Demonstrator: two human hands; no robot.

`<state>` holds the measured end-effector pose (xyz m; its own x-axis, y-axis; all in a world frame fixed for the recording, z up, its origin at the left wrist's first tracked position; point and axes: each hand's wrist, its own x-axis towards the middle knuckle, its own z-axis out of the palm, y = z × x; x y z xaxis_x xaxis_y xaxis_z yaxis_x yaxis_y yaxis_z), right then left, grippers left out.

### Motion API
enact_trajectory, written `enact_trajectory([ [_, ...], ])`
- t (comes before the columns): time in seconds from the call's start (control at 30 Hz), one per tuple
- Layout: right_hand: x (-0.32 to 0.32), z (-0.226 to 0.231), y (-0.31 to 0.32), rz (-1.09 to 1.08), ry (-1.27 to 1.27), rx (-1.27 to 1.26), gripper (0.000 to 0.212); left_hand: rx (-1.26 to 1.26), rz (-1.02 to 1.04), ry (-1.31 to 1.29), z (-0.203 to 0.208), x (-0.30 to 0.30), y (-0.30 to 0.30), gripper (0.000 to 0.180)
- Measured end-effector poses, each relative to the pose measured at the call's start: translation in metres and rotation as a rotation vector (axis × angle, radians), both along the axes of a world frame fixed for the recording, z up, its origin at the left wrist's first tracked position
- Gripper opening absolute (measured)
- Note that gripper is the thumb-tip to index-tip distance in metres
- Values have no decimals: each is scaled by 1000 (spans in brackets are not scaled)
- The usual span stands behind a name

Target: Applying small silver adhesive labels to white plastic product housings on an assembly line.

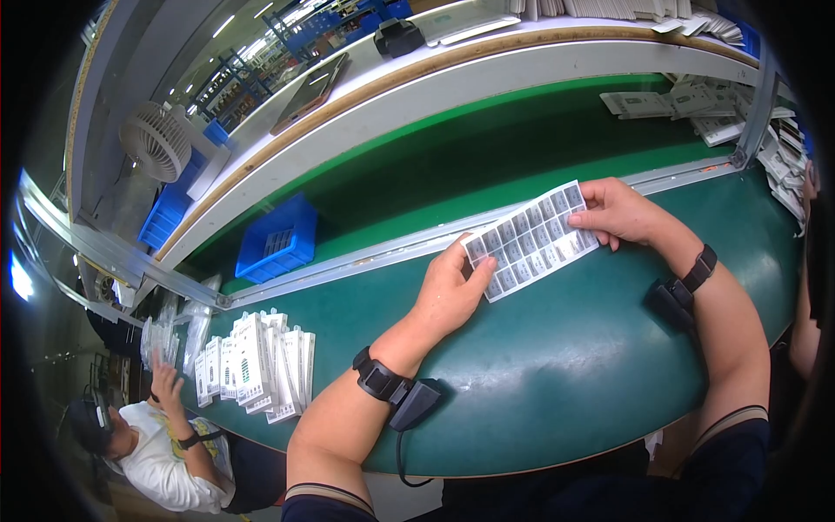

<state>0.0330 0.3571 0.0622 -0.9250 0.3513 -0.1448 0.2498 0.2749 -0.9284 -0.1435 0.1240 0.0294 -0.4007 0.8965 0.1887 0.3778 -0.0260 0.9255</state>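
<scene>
Between my two hands a sheet of stickers [532, 244] is held up over the green work surface. Rows of small grey rectangular labels cover its white backing. My left hand [450, 291] pinches the sheet's left end, thumb on the front face. At the opposite end, my right hand [616, 213] grips the upper right edge between thumb and fingers. The sheet tilts, its right end farther from me than its left. Most of the fingers behind it are hidden.
White flat boxes [252, 361] stand in a cluster at left, near clear plastic packaging [161, 339]. A blue bin [277, 239] sits under the shelf [417, 78]. More white packages [696, 100] pile up at far right. A co-worker [174, 448] is at lower left; another person's arm [807, 322] shows at right.
</scene>
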Motion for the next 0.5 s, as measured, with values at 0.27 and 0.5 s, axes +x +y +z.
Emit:
enact_trajectory([
  [0.27,0,2,-1,4,-7,-2,23,30,3,-8,-4,0,0,33],
  [0.5,1,1,0,1,-4,0,22,-66,-32,-11,0,-2,-1,38],
])
